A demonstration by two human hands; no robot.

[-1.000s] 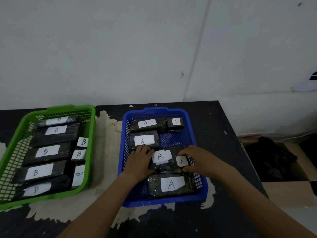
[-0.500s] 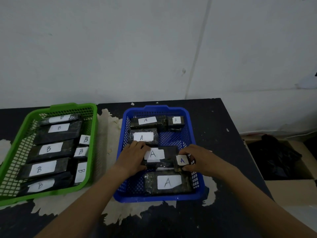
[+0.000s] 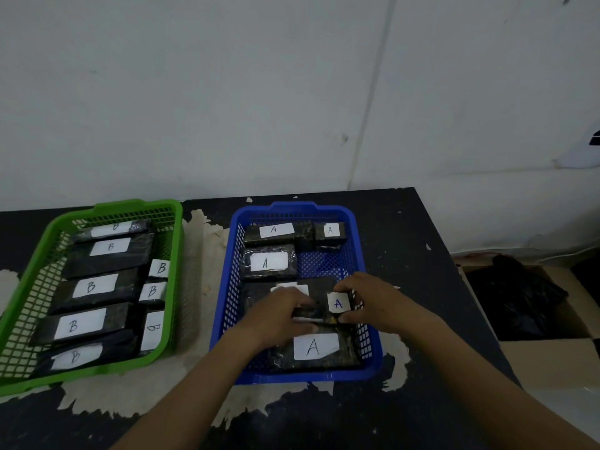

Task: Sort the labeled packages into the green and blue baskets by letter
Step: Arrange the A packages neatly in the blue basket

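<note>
The blue basket [image 3: 224, 297] holds several black packages labeled A; the green basket [image 3: 177, 254] on the left holds several labeled B. Both hands are inside the blue basket. My right hand [image 3: 376, 303] pinches a small package with an A label [image 3: 337, 303], thumb below and fingers above. My left hand [image 3: 279, 315] lies over a long black package [image 3: 319, 287], covering most of its white label, with the fingers curled at its near edge. A large A package [image 3: 315, 347] lies just in front of both hands.
The baskets sit on a dark table [image 3: 406, 254] with worn pale patches. A cardboard box [image 3: 545, 362] holding black plastic stands right of the table. A white wall rises behind.
My left hand has slid right over the long package, covering its A label. My right hand stays on the small A package.
</note>
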